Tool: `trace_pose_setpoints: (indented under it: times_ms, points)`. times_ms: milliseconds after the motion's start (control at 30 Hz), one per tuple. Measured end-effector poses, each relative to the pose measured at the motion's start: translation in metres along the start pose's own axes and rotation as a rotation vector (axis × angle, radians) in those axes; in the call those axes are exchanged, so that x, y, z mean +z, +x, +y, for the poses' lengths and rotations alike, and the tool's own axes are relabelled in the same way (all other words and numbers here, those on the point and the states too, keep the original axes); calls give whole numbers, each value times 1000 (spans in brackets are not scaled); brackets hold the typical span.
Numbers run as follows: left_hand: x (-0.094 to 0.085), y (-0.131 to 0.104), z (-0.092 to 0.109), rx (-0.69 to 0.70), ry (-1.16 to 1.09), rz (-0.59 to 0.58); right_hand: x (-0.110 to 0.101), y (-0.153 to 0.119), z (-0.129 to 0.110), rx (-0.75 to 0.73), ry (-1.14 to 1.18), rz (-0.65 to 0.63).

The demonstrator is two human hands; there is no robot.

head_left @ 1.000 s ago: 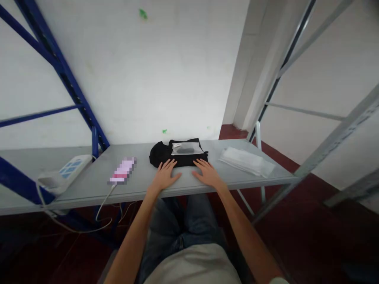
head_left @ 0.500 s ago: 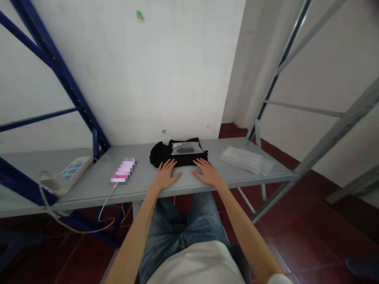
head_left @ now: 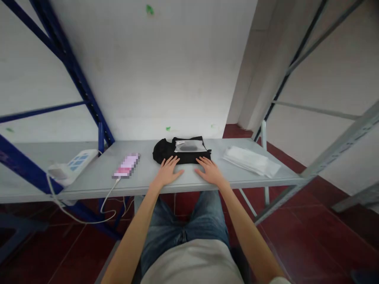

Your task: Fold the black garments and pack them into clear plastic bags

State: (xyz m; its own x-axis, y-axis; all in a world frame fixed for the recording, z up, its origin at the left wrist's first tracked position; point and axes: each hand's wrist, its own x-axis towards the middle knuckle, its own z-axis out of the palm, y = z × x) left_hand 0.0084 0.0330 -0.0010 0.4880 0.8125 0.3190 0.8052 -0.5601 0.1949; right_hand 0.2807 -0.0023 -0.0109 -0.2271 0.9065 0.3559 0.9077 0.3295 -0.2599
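A folded black cloth item lies on the grey shelf top in front of me; I cannot tell what kind it is. Its left end is a rounded bundle. On top of it rests a clear plastic packet with something dark inside. My left hand lies flat with fingers spread, its fingertips at the near left edge of the black cloth. Likewise spread flat, my right hand has its fingertips on the near right edge. Neither hand grips anything.
Right of the cloth is a stack of clear plastic bags. To the left lies a phone on a white charging cable. A white power strip sits beside the blue upright. A white wall stands behind the shelf.
The camera view has shifted slightly, so everything appears a little further right. Both hands keep the same flat pose at the black cloth's near edge.
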Motion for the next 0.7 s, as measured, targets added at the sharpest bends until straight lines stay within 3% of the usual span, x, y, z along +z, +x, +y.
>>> trace_pose_setpoints:
  times_ms: [700]
  points:
    - [-3,0,4,-13,30,-30,-8,-3,-5,11,0,-20]
